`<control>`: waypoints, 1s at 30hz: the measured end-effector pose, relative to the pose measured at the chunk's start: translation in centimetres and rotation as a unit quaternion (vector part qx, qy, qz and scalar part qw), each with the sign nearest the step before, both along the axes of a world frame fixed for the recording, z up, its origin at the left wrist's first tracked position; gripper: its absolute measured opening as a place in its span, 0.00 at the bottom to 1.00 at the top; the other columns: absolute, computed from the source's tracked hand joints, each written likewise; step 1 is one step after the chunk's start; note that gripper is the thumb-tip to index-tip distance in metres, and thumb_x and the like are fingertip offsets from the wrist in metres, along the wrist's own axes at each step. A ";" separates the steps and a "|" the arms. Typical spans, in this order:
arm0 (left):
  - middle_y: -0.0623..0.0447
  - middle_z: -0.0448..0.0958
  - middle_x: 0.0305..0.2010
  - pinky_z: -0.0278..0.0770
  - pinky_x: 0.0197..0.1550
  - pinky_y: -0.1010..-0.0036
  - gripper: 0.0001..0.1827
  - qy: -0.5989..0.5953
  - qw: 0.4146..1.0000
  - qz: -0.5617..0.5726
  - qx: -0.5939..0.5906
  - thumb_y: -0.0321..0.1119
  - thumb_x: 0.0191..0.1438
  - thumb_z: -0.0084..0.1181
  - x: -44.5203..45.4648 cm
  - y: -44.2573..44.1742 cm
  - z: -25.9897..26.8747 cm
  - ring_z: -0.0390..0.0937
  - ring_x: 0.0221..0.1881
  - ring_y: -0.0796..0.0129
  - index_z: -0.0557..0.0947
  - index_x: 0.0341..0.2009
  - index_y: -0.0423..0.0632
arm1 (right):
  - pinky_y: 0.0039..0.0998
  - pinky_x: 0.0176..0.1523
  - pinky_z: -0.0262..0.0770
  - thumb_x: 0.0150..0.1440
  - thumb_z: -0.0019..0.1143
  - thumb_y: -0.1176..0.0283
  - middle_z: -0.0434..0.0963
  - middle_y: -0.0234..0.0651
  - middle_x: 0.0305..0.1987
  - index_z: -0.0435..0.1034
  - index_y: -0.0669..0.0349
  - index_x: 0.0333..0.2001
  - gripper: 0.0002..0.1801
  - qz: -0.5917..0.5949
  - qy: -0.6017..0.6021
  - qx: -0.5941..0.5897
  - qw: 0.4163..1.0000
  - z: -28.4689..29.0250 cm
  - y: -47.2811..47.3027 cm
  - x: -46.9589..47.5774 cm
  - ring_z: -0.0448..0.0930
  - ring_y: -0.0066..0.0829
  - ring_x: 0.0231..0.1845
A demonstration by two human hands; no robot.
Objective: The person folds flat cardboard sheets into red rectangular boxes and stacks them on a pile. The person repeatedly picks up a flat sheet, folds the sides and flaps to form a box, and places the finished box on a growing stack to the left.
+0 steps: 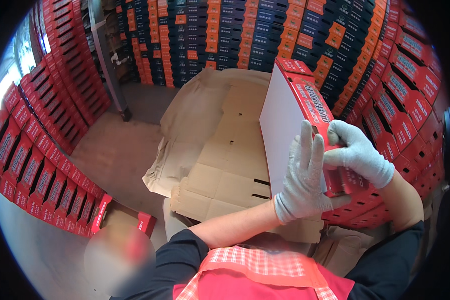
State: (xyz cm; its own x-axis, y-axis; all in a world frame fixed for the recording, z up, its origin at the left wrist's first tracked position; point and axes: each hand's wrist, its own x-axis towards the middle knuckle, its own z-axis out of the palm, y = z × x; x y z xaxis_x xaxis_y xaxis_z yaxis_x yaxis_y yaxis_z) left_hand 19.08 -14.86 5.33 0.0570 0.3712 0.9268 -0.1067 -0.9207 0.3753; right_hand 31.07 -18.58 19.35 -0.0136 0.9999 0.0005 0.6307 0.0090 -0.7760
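Note:
A red printed carton with a pale inner or bottom panel stands tilted on its side before me, at the right of a flattened brown cardboard sheet. My left hand, in a light grey knit glove, lies flat along its near end, fingers extended on the panel side and thumb reaching round the lower edge. On the carton's red printed side, my right hand, gloved alike, has bent fingers and thumb closed at the near corner. The carton's near end is partly covered by both hands.
Stacked red cartons rise close on the right, with more red stacks on the left. Dark-and-orange cartons form a wall behind. A metal post stands back left. An open red carton sits low left.

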 end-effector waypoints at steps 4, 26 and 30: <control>0.29 0.38 0.76 0.47 0.71 0.46 0.78 0.032 0.983 -0.100 -0.153 0.57 0.30 0.77 -0.1 -0.9 -0.7 0.41 0.75 0.32 0.39 0.75 0.44 | 0.26 0.31 0.66 0.44 0.57 0.75 0.63 0.26 0.21 0.59 0.59 0.22 0.12 -0.014 -0.042 -0.026 0.999 0.8 1.4 -1.9 0.66 0.18 0.26; 0.36 0.73 0.62 0.69 0.63 0.55 0.35 0.173 0.979 0.069 -0.085 0.42 0.42 0.74 -24.5 0.4 -5.6 0.72 0.62 0.40 0.79 0.55 0.44 | 0.24 0.48 0.74 0.58 0.63 0.70 0.76 0.34 0.41 0.73 0.65 0.48 0.16 0.259 0.050 0.141 0.954 -4.4 2.7 -8.9 0.77 0.24 0.43; 0.36 0.72 0.63 0.68 0.65 0.59 0.40 0.359 0.852 0.166 -0.343 0.43 0.45 0.72 -31.1 -1.9 -8.5 0.72 0.63 0.43 0.73 0.62 0.42 | 0.44 0.63 0.68 0.49 0.69 0.44 0.70 0.53 0.61 0.63 0.66 0.62 0.47 0.293 -0.305 0.067 0.904 -12.8 2.2 -9.0 0.72 0.51 0.61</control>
